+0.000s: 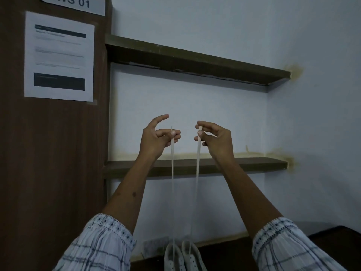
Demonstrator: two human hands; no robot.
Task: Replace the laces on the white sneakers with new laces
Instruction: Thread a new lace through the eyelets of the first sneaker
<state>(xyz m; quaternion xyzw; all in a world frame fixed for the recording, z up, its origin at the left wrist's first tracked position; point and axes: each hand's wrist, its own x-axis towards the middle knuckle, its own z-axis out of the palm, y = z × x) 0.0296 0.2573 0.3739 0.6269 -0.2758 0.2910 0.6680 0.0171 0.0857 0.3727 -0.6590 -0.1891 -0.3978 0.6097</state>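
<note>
Thumb and fingertips of the left hand (158, 136) pinched one end of a white lace (172, 173), the right hand (213, 138) pinching the other, spare fingers fanned loose. Both strands ran taut down to the white sneakers (183, 257) at the near edge, apparently being evened; whether old or new could not be told, and most lacing seemingly remained. Open wall ahead; lower shelf (254, 163) just beyond, cabinet (48, 163) left
</note>
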